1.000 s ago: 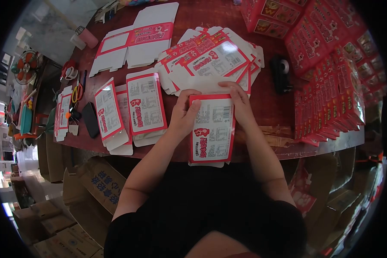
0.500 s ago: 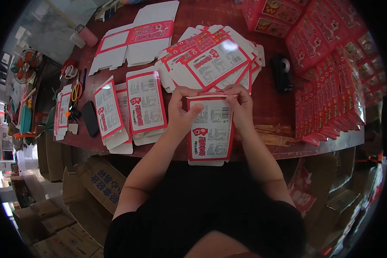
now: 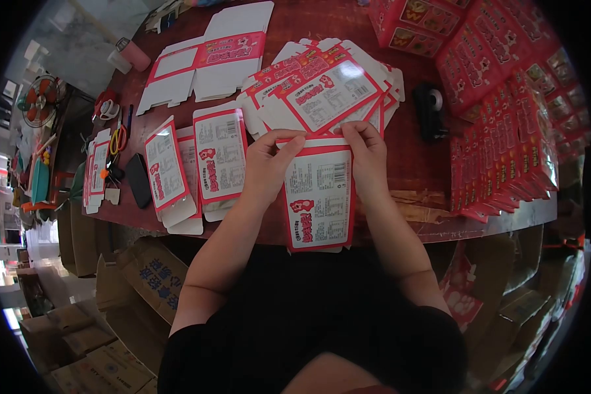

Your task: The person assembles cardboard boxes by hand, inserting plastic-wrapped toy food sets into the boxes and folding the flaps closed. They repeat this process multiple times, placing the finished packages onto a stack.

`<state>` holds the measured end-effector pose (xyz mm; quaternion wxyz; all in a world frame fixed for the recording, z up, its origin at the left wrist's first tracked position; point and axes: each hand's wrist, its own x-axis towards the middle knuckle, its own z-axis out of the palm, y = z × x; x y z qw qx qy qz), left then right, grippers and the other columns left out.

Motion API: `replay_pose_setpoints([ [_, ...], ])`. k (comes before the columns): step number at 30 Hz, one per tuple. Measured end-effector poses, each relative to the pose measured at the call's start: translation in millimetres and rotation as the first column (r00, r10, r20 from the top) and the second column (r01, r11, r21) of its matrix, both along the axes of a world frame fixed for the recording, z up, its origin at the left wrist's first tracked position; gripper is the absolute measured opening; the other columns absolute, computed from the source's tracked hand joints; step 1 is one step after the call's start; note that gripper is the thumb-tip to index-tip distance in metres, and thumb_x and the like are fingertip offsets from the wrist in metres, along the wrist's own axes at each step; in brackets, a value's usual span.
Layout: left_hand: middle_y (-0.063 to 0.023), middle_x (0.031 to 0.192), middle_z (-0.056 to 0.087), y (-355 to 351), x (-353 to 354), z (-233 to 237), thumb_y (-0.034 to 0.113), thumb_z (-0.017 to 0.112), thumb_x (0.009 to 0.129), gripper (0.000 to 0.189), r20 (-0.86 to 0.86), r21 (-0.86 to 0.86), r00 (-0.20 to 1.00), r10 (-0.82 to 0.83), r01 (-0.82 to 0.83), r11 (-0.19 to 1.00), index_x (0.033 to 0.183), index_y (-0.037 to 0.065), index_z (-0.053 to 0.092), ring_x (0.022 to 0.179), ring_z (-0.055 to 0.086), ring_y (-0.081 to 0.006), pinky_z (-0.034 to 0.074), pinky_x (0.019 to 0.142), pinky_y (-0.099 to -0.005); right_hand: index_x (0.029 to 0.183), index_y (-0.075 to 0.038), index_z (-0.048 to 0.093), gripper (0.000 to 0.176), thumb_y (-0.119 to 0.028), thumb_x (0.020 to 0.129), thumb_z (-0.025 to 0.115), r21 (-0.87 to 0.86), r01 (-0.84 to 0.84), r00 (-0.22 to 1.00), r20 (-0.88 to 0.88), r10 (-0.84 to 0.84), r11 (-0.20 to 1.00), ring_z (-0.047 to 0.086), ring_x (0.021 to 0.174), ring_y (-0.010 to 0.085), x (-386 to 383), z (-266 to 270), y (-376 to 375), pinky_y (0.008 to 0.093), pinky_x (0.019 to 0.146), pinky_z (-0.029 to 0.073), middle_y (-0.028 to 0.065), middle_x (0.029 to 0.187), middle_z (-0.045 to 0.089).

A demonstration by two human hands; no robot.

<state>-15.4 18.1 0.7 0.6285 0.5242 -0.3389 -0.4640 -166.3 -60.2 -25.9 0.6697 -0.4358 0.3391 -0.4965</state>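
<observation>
A pink and white printed box (image 3: 320, 197) lies at the table's front edge, its printed panel facing up. My left hand (image 3: 272, 161) pinches the far left corner of this box, thumb on top. At the far right corner, my right hand (image 3: 368, 151) grips the same edge between thumb and fingers. Just beyond both hands is a loose pile of flat pink and white boxes (image 3: 328, 92). To the left of my left hand rests another printed box (image 3: 223, 154), beside a tilted one (image 3: 167, 164).
Large flat white and pink sheets (image 3: 230, 56) lie at the back left. Scissors (image 3: 117, 139) and a black phone (image 3: 138, 180) are at the left. On the right stand a black tape dispenser (image 3: 431, 111) and a row of pink packages (image 3: 502, 148). Cardboard boxes (image 3: 138, 282) are below the table.
Both hands have shifted slightly away from my body. My left thumb has moved up from the panel to the box's far edge, and the far flap looks flatter.
</observation>
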Motion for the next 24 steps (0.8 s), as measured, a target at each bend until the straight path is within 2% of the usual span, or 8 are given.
replay_pose_setpoints([
  [5, -0.0089, 0.097, 0.065, 13, 4, 3, 0.02, 0.064, 0.085, 0.027, 0.196, -0.023, 0.975, -0.1, 0.107, 0.994, 0.103, 0.0, 0.063, 0.085, 0.06, -0.0128, 0.049, 0.075, -0.0252, 0.091, -0.003, 0.058, 0.013, -0.016, 0.088, 0.058, -0.041, -0.045, 0.999, 0.012, 0.045, 0.998, 0.054, 0.076, 0.0065, 2, 5, 1, 0.0206, 0.07, 0.043, 0.0026, 0.086, 0.062],
  [7, -0.0098, 0.099, 0.065, 14, 5, 1, 0.019, 0.064, 0.085, 0.026, 0.198, 0.002, 0.98, -0.033, 0.033, 0.999, 0.103, 0.0, 0.063, 0.088, 0.06, -0.0132, 0.048, 0.078, -0.0257, 0.092, -0.003, 0.058, 0.013, -0.015, 0.088, 0.059, -0.132, -0.062, 0.998, -0.012, 0.061, 0.989, 0.055, 0.076, 0.0068, 3, 6, 4, 0.0205, 0.07, 0.044, 0.0026, 0.087, 0.061],
  [10, -0.0106, 0.102, 0.064, 14, 4, -2, 0.017, 0.065, 0.084, 0.026, 0.188, -0.01, 0.982, -0.012, 0.014, 1.0, 0.104, 0.001, 0.063, 0.094, 0.059, -0.0145, 0.047, 0.082, -0.0269, 0.094, -0.003, 0.058, 0.012, -0.013, 0.086, 0.06, -0.197, -0.07, 0.977, -0.214, 0.026, 0.978, 0.055, 0.077, 0.0075, 3, 6, 9, 0.0203, 0.07, 0.045, 0.0023, 0.089, 0.061],
  [14, -0.011, 0.108, 0.062, 13, 5, -5, 0.016, 0.069, 0.08, 0.03, 0.429, -0.152, 0.901, -0.063, 0.141, 0.978, 0.105, 0.002, 0.062, 0.1, 0.057, -0.0162, 0.046, 0.086, -0.0283, 0.093, -0.003, 0.058, 0.012, -0.012, 0.086, 0.061, 0.004, -0.056, 0.998, -0.03, 0.056, 0.998, 0.056, 0.078, 0.0081, 2, 8, 3, 0.0209, 0.069, 0.045, 0.002, 0.087, 0.061],
  [17, -0.011, 0.112, 0.061, 15, 3, 0, 0.015, 0.07, 0.079, 0.031, 0.435, -0.13, 0.892, -0.119, 0.193, 0.973, 0.105, 0.002, 0.062, 0.103, 0.056, -0.0172, 0.046, 0.087, -0.0292, 0.09, -0.003, 0.059, 0.011, -0.013, 0.086, 0.061, 0.067, -0.145, 0.986, 0.091, 0.139, 0.987, 0.057, 0.08, 0.0088, -2, 6, -3, 0.0225, 0.071, 0.046, 0.0037, 0.088, 0.063],
  [19, -0.0116, 0.112, 0.061, 15, 4, -1, 0.015, 0.07, 0.078, 0.03, 0.264, -0.035, 0.956, -0.127, 0.141, 0.989, 0.105, 0.002, 0.062, 0.104, 0.056, -0.0179, 0.046, 0.088, -0.0299, 0.087, -0.003, 0.059, 0.011, -0.013, 0.086, 0.061, 0.092, -0.254, 0.959, 0.157, 0.238, 0.963, 0.058, 0.082, 0.0097, -9, 5, -6, 0.0237, 0.072, 0.047, 0.0055, 0.088, 0.064],
  [22, -0.0093, 0.108, 0.062, 12, 6, -4, 0.014, 0.07, 0.078, 0.029, 0.141, 0.018, 0.98, -0.142, 0.14, 0.99, 0.104, 0.003, 0.063, 0.098, 0.057, -0.015, 0.048, 0.084, -0.0279, 0.089, 0.0, 0.059, 0.012, -0.012, 0.087, 0.059, -0.026, -0.354, 0.935, -0.027, 0.353, 0.935, 0.061, 0.087, 0.0165, -22, 7, -15, 0.0289, 0.079, 0.049, 0.0127, 0.093, 0.064],
  [24, -0.0081, 0.105, 0.062, 11, 7, -4, 0.013, 0.07, 0.078, 0.028, 0.124, 0.032, 0.975, -0.182, 0.179, 0.983, 0.103, 0.003, 0.063, 0.094, 0.058, -0.0132, 0.049, 0.08, -0.0264, 0.085, -0.001, 0.061, 0.012, -0.013, 0.087, 0.059, -0.099, -0.372, 0.925, -0.124, 0.359, 0.923, 0.06, 0.086, 0.0138, -27, 13, -17, 0.027, 0.078, 0.048, 0.0094, 0.091, 0.065],
])
